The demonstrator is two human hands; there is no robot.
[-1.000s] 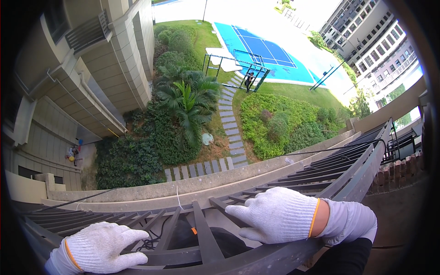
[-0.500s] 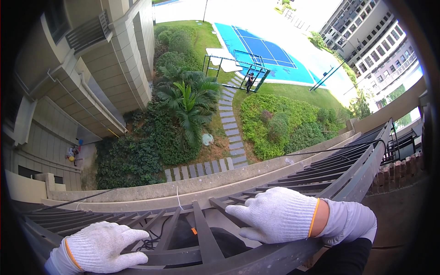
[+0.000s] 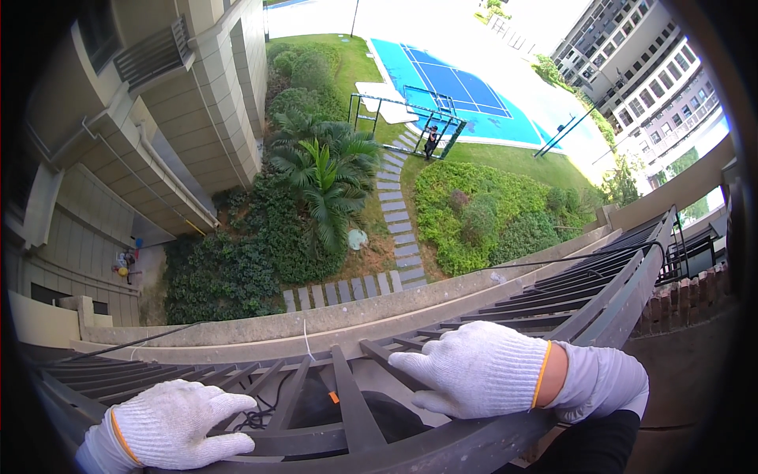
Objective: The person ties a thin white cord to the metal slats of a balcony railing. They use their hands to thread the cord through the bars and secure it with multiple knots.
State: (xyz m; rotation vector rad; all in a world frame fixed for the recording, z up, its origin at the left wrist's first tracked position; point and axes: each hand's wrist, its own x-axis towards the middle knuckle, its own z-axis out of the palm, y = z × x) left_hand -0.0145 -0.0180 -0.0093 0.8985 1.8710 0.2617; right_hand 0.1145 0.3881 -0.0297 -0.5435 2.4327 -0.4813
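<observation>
Along the railing [image 3: 474, 445], left hand [image 3: 175, 423] and right hand [image 3: 478, 370] rest, thumbs spread from forefingers; can't tell if they're gripping. Best: wrap it firmly, weight inboard.

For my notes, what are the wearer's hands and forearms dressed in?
The left hand and right hand wear matching white knitted gloves with ribbed texture and yellow-orange edging at the cuffs. Pale, whitish-lavender sleeves cover the visible forearms; on the right, a bare gap separates glove and sleeve. Black cloth shows below the right sleeve.
</observation>
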